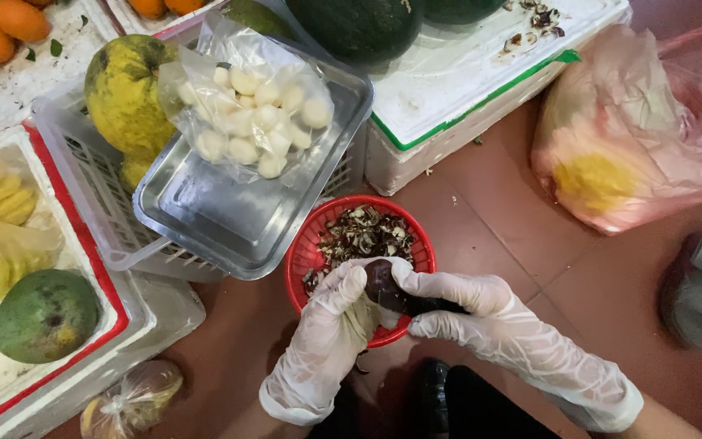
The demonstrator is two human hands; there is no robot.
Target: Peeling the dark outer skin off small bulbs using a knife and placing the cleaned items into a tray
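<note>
Steel tray beside red basket

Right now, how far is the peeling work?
Done: a clear bag of white peeled pieces lies on the metal tray, and peelings fill the red basket. In hand: both gloved hands, left and right, hold one dark piece. Unpeeled stock is not visible.

Soft, dim warm light; edges perhaps slightly blurred.
</note>
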